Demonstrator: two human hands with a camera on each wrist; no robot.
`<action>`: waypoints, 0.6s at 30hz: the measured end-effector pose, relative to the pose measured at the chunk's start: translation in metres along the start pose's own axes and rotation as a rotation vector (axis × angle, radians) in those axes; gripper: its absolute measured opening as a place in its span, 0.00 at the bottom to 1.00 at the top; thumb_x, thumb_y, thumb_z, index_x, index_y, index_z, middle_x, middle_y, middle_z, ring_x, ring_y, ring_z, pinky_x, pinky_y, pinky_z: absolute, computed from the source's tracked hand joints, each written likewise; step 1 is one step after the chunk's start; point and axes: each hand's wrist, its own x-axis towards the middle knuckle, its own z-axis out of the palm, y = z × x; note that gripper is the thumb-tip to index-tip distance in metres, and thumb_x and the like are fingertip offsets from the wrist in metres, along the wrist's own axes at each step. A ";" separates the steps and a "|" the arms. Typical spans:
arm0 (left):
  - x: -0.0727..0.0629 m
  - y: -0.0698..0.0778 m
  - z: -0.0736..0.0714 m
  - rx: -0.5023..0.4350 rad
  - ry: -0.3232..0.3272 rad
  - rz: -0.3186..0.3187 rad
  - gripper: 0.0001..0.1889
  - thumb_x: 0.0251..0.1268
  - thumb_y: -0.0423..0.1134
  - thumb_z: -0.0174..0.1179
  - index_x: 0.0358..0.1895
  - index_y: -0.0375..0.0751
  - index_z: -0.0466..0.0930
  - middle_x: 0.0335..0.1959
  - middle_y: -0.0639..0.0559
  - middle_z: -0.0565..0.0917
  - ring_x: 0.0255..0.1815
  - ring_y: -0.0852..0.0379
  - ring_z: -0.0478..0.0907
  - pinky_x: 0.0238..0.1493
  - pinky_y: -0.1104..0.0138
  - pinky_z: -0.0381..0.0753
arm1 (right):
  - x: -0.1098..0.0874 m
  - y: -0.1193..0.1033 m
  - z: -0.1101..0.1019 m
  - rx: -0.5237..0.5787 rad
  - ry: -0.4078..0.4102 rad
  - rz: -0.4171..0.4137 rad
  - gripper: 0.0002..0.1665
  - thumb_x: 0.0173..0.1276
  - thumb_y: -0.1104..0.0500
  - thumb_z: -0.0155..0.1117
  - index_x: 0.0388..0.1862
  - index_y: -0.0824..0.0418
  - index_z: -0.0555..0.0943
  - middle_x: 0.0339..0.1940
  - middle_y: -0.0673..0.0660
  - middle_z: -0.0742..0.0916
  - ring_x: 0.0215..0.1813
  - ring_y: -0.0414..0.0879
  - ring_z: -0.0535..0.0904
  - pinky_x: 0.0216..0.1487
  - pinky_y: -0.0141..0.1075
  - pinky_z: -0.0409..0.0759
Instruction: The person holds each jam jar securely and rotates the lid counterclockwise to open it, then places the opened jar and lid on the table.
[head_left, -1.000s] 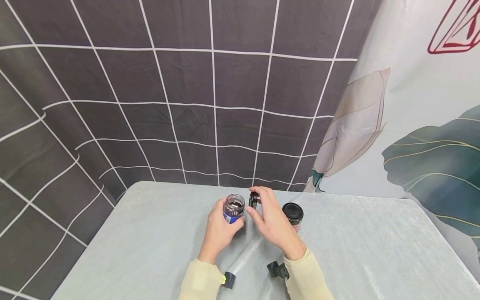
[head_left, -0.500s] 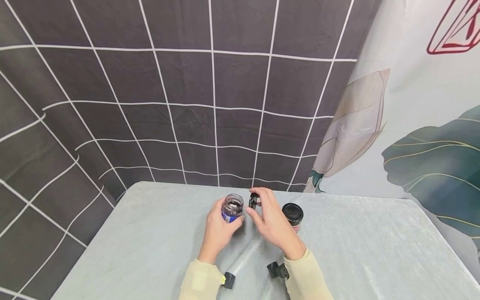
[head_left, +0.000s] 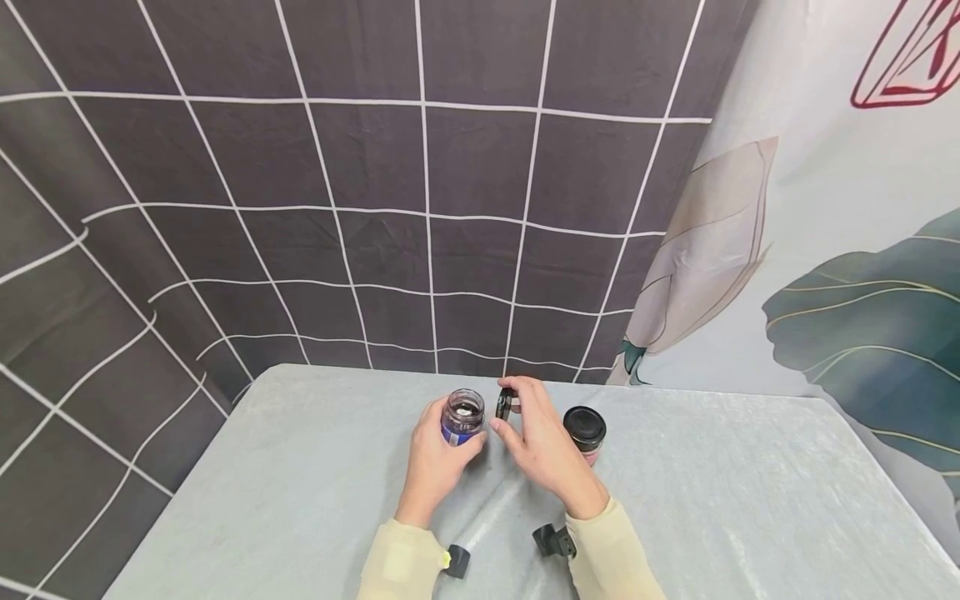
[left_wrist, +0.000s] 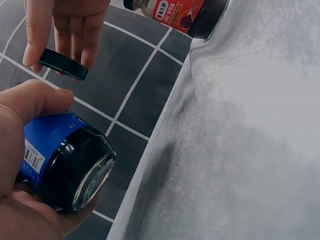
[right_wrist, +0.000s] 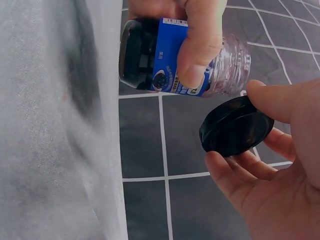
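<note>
My left hand [head_left: 435,458] grips an uncapped glass jar [head_left: 462,417] with a blue label and dark contents, its thumb across the label. In the right wrist view the jar [right_wrist: 185,60] is held off the table, its clear threaded neck bare. My right hand [head_left: 547,446] pinches a black lid [head_left: 503,404] by its rim between thumb and fingers, just right of the jar's mouth and apart from it. The lid [right_wrist: 236,126] stands on edge, its hollow underside showing in the right wrist view.
A second jar [head_left: 586,431] with a black lid on stands on the table right beside my right hand; its label [left_wrist: 177,12] is red in the left wrist view. The pale cloth-covered table [head_left: 300,467] meets a dark gridded curtain [head_left: 375,250] at its back edge.
My left hand has shifted slightly left with the jar. The lid in my right hand has moved a touch left and turned a little; the second jar stays put.
</note>
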 end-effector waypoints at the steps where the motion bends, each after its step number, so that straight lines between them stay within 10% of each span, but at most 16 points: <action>1: 0.000 0.000 0.000 -0.001 0.001 -0.003 0.34 0.47 0.37 0.75 0.60 0.32 0.75 0.51 0.42 0.81 0.51 0.45 0.79 0.55 0.49 0.77 | 0.000 0.000 0.000 -0.004 -0.001 0.004 0.31 0.69 0.62 0.68 0.67 0.66 0.68 0.63 0.63 0.73 0.55 0.54 0.81 0.57 0.46 0.80; 18: 0.001 -0.005 0.001 -0.008 0.029 0.014 0.33 0.47 0.39 0.76 0.59 0.33 0.76 0.50 0.44 0.81 0.52 0.46 0.79 0.57 0.50 0.76 | -0.001 0.006 0.004 -0.035 -0.002 0.023 0.32 0.66 0.62 0.71 0.66 0.65 0.70 0.60 0.62 0.76 0.55 0.53 0.81 0.58 0.45 0.79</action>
